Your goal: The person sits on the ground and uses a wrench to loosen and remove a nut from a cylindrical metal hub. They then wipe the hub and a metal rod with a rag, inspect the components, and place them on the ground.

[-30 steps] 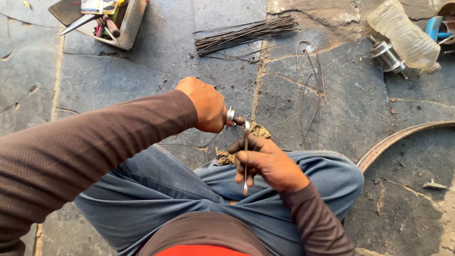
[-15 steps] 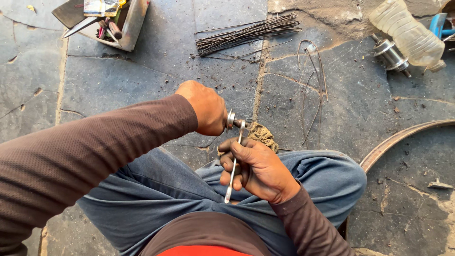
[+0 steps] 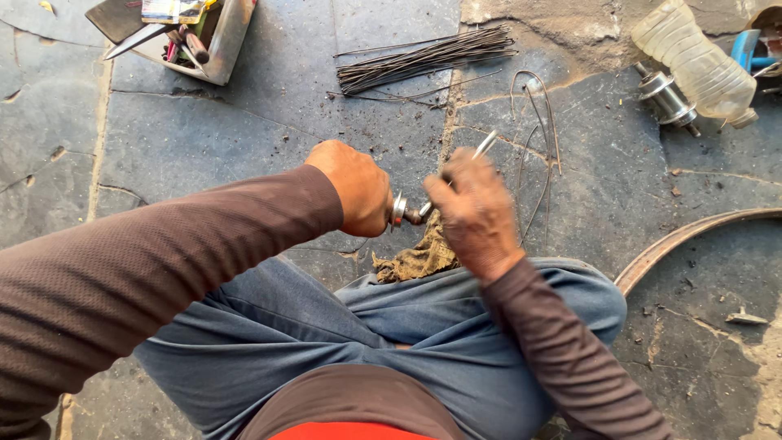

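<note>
Grey stone floor (image 3: 244,155), cracked and dusty, seen from above over crossed legs in blue jeans. Left hand (image 3: 354,187) closed in a fist around a small metal hub (image 3: 401,209), only its shiny flange and axle end showing past the knuckles. Right hand (image 3: 476,213) closed around a slim metal wrench (image 3: 481,148), handle tip poking out above the fingers, working end meeting the hub's axle between the two hands; slightly blurred, so the exact fit on the nut hard to tell. Oily brown rag (image 3: 419,254) lying just below the hub, draped on the knee. Farther off on the floor: a bundle of thin spokes (image 3: 423,59), a few loose bent wires (image 3: 538,122), a metal box of tools (image 3: 191,37) at upper left, a second hub (image 3: 666,98) beside a clear plastic bottle (image 3: 692,59) at upper right, and a curved wheel rim (image 3: 692,236) at right. Judging by this layout, work on the held hub seemingly in its middle stage: hub in hand and tool engaged, yet spokes bundled and untouched, rim bare and apart, second hub set aside, so any wheel assembly apparently not begun.
</note>
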